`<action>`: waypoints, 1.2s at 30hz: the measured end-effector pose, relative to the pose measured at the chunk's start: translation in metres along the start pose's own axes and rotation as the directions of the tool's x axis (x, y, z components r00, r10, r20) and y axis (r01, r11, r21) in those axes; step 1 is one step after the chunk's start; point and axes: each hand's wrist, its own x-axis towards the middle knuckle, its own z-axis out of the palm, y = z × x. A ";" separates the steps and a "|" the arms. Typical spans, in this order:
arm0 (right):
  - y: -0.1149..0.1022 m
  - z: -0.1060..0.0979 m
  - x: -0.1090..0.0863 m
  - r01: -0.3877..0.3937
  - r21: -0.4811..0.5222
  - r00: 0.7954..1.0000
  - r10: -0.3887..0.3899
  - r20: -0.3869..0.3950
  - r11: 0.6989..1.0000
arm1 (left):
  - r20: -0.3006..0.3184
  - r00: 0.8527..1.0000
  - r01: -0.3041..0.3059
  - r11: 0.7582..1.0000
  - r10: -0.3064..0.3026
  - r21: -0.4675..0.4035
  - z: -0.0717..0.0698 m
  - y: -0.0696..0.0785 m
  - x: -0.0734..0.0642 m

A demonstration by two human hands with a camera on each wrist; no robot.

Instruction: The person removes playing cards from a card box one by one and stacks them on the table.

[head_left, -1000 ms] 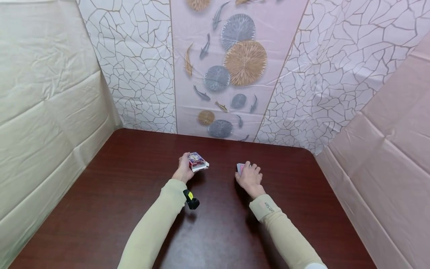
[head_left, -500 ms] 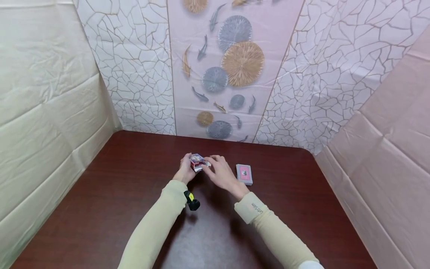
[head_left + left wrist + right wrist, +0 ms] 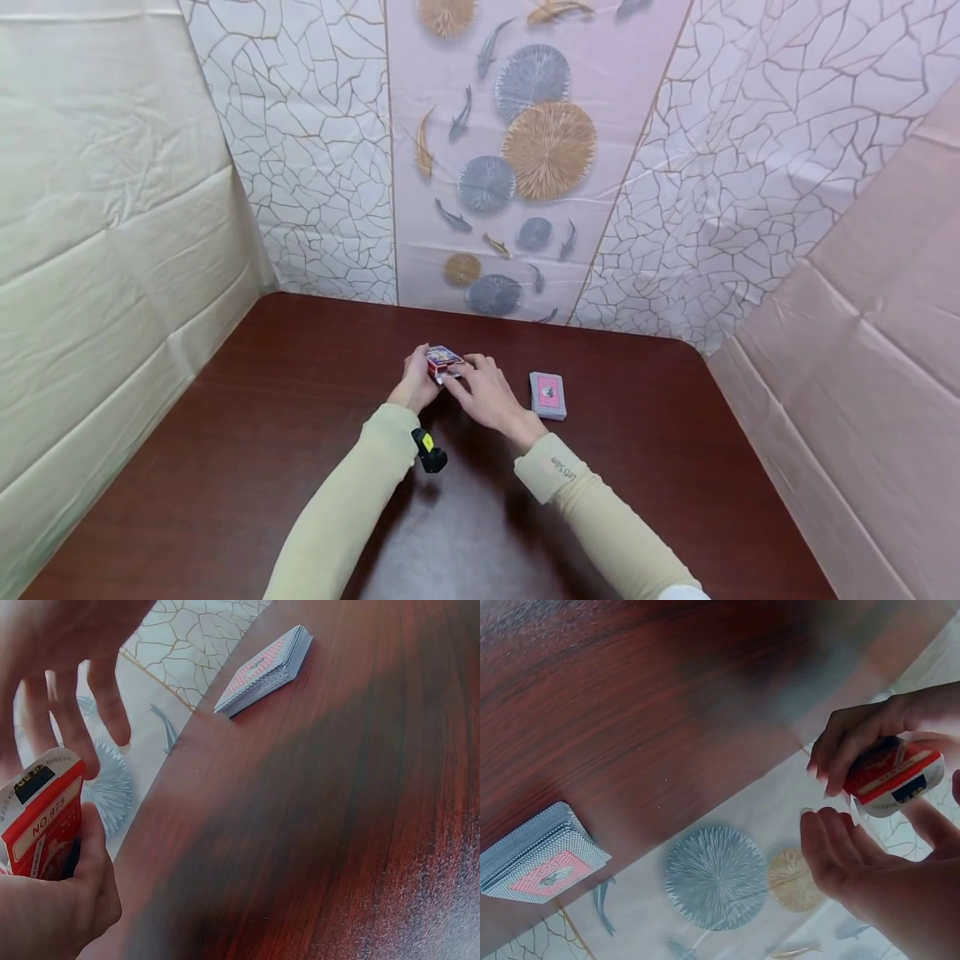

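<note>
My left hand (image 3: 420,377) grips a red-and-white card box (image 3: 442,359) just above the dark wooden table (image 3: 300,467). In the left wrist view its thumb and fingers curl round the card box (image 3: 41,817). My right hand (image 3: 471,377) has come up against the box's right end, its fingers loosely spread and touching it. From the right wrist the card box (image 3: 896,776) shows between the left hand's fingers and my right hand (image 3: 832,825). A deck of pink-backed cards (image 3: 547,394) lies flat on the table to the right of both hands, and nothing touches it.
A black wrist camera (image 3: 429,450) hangs under the left sleeve. Patterned cloth walls (image 3: 525,167) close in the table at the back and on both sides. The deck (image 3: 266,669) (image 3: 536,859) is squared up.
My right hand left the deck on the table and moved left to the card box in my left hand. The left hand has kept its hold and barely moved.
</note>
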 end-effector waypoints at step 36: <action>-0.012 0.015 0.015 -0.056 -0.032 0.989 0.060 0.133 0.998 | -0.043 0.999 -0.011 0.978 0.020 0.210 -0.007 -0.002 -0.002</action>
